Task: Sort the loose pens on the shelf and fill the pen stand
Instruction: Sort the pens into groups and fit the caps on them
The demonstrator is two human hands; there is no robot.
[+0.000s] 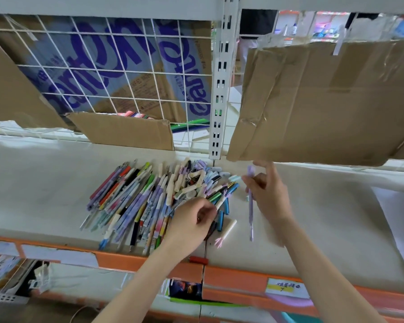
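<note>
Sorting under way: right hand [267, 194] pinching lilac pen [250, 201] clear of pen pile [154, 201] on shelf [44, 183] — left hand [194, 220] curled on white-tipped pen [220, 203]. Better lifted singly, like with like; pen stand unseen.

R hand [266, 194] grips purple pen [250, 206]; L hand [191, 220] in pen pile [138, 197]

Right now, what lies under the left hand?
The left hand covers the pen pile's right edge, pinching a white pen. Blue pens poke out beside it; anything beneath the palm is hidden.
</note>
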